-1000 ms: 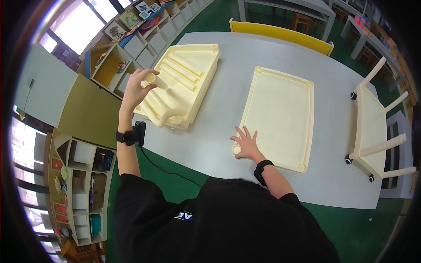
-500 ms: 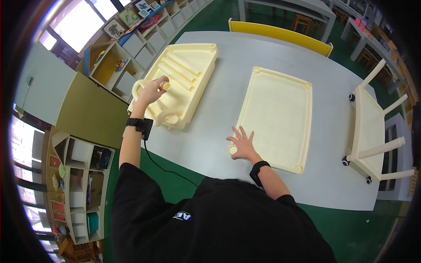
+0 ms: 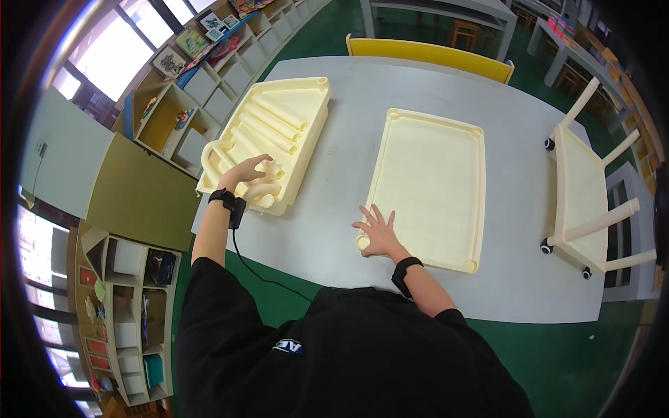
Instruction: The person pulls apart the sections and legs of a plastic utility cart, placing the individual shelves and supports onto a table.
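Note:
Over the near end of a cream plastic tray (image 3: 312, 143) at the left is my left hand (image 3: 245, 171), its fingers parted and nothing between them. Several cream tubes (image 3: 268, 131) lie inside that tray, along with curved pieces (image 3: 211, 157) at its near left. One tube end (image 3: 277, 172) shows just beside my left fingertips. A second cream tray (image 3: 428, 188), shallow and flat, rests in the middle right of the table. My right hand (image 3: 380, 233) spreads its fingers on that tray's near left corner, next to a round corner socket (image 3: 362, 242).
On the right of the grey table (image 3: 334, 230) a cream frame (image 3: 582, 188) with posts and black casters lies on its side. A yellow chair back (image 3: 432, 57) stands behind the far edge. Shelves (image 3: 132, 306) line the left. A black cable (image 3: 261, 272) hangs from my left wrist.
My left hand has let go of the tube it held, which now lies in the left tray. The hand has lowered slightly toward me. My right hand stays at the flat tray's corner.

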`<state>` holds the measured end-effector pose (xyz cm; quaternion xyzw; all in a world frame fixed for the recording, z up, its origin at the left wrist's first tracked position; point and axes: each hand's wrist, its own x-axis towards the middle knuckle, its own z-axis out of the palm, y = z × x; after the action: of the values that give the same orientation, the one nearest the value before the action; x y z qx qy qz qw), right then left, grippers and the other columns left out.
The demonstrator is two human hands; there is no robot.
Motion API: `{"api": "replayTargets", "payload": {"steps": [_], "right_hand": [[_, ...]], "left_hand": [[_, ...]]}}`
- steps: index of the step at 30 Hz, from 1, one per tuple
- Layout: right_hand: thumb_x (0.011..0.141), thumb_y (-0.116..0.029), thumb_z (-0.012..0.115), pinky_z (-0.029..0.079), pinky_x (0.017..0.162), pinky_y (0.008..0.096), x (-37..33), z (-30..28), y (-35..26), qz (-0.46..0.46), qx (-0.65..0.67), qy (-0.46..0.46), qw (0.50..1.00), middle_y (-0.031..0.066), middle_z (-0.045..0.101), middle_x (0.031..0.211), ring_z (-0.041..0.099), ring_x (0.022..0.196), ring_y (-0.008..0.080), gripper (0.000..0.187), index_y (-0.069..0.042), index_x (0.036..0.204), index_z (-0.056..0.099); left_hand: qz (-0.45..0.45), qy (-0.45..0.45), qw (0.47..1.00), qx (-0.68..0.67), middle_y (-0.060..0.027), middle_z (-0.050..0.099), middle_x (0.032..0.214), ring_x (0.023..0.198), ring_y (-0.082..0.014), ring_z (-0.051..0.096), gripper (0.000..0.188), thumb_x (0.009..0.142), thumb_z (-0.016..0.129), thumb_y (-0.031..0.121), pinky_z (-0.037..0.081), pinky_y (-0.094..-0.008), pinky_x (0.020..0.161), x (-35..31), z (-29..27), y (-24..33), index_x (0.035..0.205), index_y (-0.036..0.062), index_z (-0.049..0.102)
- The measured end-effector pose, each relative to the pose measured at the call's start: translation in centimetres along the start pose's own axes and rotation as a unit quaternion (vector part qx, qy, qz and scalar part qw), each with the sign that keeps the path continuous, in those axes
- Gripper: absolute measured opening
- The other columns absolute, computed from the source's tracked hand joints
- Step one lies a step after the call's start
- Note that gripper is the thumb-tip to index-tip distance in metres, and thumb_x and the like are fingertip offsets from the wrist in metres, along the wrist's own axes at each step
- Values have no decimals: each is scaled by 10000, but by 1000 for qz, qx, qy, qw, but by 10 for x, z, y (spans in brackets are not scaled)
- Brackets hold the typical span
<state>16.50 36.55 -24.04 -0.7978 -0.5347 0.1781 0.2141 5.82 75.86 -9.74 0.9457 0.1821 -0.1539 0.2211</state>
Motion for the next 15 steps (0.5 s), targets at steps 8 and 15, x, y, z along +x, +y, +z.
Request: {"api": "replayTargets", "payload": {"steps": [8,15], "right_hand": [[439,-256,686,79,962,694,-6,-5,-2,2,-13,-1,1000,60,193,1439,131,1330,314,758,-238,1172,492],[615,-143,651,232,936,651,-61,-23,16,-4,-65,23,998,82,235,1416,248,1285,301,671,-213,1245,430]], "left_hand": [[-98,-15,994,45,-185,544,1149,1002,-330,557,564,759,582,274,429,-397,871,1,-8,4,1282,180,393],[-109,-47,993,23,-248,487,1196,1118,-365,473,855,747,589,277,362,-387,950,22,11,-10,1397,223,36]]}}
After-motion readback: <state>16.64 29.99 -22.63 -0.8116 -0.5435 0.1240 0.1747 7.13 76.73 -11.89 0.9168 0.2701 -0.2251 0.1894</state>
